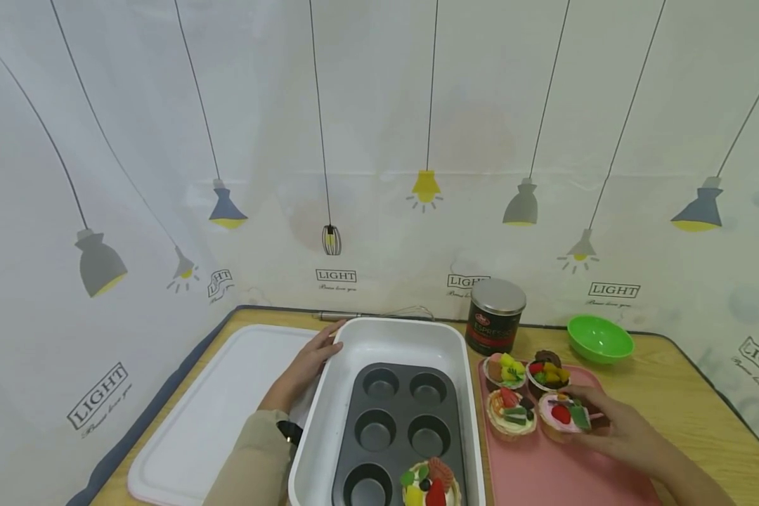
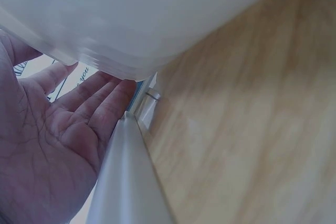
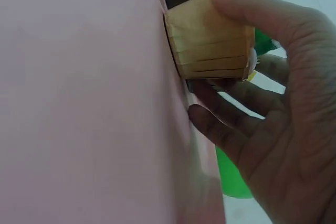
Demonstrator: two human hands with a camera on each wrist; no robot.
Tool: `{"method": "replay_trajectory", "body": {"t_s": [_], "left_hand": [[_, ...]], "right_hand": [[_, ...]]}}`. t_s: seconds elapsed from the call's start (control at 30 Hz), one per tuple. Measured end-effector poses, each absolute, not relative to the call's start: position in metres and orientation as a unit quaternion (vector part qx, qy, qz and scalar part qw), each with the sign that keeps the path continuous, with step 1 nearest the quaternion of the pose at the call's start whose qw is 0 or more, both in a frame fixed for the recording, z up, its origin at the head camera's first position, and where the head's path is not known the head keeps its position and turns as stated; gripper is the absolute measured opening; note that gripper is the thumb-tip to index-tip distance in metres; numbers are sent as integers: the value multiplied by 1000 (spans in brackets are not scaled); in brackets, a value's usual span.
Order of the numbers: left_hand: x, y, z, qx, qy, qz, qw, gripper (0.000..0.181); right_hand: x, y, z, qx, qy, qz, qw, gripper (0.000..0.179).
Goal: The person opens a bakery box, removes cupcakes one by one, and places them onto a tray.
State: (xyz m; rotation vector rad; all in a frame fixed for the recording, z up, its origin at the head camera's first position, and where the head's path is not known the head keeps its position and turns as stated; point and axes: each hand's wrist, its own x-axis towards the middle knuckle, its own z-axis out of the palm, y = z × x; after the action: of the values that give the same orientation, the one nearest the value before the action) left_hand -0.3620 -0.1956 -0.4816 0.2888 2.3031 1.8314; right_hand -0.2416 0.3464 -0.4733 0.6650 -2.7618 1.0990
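Note:
In the head view, my left hand (image 1: 308, 362) rests against the left outer side of a deep white tray (image 1: 405, 341). The left wrist view shows its fingers (image 2: 102, 100) fairly straight, touching the tray's outside. A dark muffin tin (image 1: 398, 404) lies in the tray, and a fruit-topped cupcake (image 1: 431, 485) occupies one front cup. On the right, my right hand (image 1: 620, 425) pinches a pink-topped cupcake (image 1: 559, 416) between thumb and fingers. Its pale, pleated case (image 3: 210, 38) shows in the right wrist view, by the pink tray (image 1: 556, 474). Three other cupcakes (image 1: 511, 413) stand beside it.
A white board (image 1: 221, 414) lies left of the white tray. Behind are a whisk (image 1: 341, 315), a dark espresso tin (image 1: 495, 316) and a green bowl (image 1: 599, 339). A printed cloth backdrop (image 1: 379, 140) rises along the wooden table's (image 1: 689, 414) back edge.

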Motion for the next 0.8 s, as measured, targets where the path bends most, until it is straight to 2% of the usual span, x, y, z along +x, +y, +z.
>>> {"method": "replay_trajectory", "body": {"t_s": [0.17,0.27,0.47,0.63,0.73,0.8], "left_hand": [[-360,-195,-482,98,780,614,79,54],[-359,-195,-482,96,783,610,79,54],[-361,-194,-484,95,782,610,81,56],[-360,-194,-484,85,783,612,74,55],[-359,-194,-483,79,781,615,74,53],[-359,-195,-482,79,780,616,74,52]], "right_hand": [[-241,348,-468,236,-896,377,-7,73],[-239,349,-460,231,-903,361,-16,74],[-224,336,-429,234,-926,288,64,70],[-215,292,-409,310,-901,293,77,61],[-210,260,-405,360,-887,286,46,61],[-205,238,-403,365,-882,297,-23,59]]}}
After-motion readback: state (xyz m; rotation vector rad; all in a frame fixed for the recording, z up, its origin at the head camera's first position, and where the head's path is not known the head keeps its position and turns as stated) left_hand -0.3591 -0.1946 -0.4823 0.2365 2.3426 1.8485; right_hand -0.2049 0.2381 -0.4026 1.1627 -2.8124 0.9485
